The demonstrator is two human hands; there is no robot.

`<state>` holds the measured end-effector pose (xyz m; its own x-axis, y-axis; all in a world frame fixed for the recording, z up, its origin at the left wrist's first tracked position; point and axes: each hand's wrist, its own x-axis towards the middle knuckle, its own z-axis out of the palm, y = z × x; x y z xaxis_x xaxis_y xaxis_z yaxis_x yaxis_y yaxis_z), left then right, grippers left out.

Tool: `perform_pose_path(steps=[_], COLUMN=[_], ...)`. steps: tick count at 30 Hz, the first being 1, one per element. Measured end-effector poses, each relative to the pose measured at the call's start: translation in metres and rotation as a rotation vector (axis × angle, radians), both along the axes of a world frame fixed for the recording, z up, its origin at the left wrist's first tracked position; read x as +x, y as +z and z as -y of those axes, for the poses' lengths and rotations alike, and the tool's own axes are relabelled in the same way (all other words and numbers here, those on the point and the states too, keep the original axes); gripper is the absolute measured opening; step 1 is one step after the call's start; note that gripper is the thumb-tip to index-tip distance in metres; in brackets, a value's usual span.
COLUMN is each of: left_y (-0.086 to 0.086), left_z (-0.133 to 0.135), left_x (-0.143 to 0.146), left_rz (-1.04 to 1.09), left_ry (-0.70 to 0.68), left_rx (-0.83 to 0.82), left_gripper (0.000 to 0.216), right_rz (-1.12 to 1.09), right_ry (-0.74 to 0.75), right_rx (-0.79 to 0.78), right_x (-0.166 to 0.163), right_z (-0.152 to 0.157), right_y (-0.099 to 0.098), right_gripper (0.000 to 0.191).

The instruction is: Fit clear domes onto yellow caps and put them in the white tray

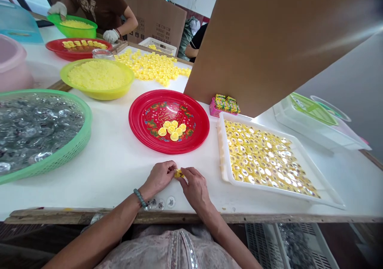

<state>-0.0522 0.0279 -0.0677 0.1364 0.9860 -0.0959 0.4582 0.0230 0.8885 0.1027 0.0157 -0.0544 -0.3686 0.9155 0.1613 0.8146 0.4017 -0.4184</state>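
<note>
The left hand (161,175) and right hand (196,187) are both pinching the same small yellow piece (179,173) in the head view, fingertips closed on it from either side, just above the near part of the white surface (110,169). There's something dark on the piece, but it's too small to make out. A beaded bracelet (139,197) sits on the left wrist, and right by it, near the wooden edge, are a few clear printed discs (170,201) lying flat. Straight ahead is a red plate (137,115) with a floral pattern and a little cluster of round yellow pieces (172,130) on it. Off to the right you've got a white tray (223,153) loaded with shiny yellow discs (254,153), with a pink box of small packets (224,103) just behind its corner. Over on the left there's a green basket (85,135) full of clear plastic bits, and a yellow bowl (103,95) heaped with pale yellow stuff behind it. Further back, a co-worker's gloved hand (58,10) is on a bright green bowl (72,32).
</note>
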Motion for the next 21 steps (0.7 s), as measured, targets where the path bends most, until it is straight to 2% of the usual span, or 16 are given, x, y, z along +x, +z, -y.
perform_pose_path(steps=[5, 8, 13, 17, 21], left_y=[0.002, 0.001, -0.004, -0.01, -0.013], left_z=[0.001, 0.001, 0.0, -0.007, -0.013], left_x=[0.0, -0.001, -0.001, -0.001, 0.001], left_rz=[0.015, 0.106, 0.274, 0.27, 0.371], left_ry=[0.032, 0.021, -0.045, -0.003, 0.017], left_rx=[-0.047, -0.109, -0.23, -0.347, -0.519], left_gripper=[0.013, 0.013, 0.024, 0.033, 0.046], right_rz=[0.122, 0.173, 0.107, 0.014, 0.049], right_ry=[0.176, 0.226, 0.224, 0.189, 0.156], right_rx=[0.02, 0.029, -0.024, -0.081, -0.07], right_x=[0.004, 0.003, 0.006, 0.011, 0.012], right_z=[-0.01, -0.017, -0.022, -0.025, -0.023], right_y=[0.002, 0.005, 0.007, 0.0, -0.007], right_gripper=[0.015, 0.016, 0.016, 0.011, 0.009])
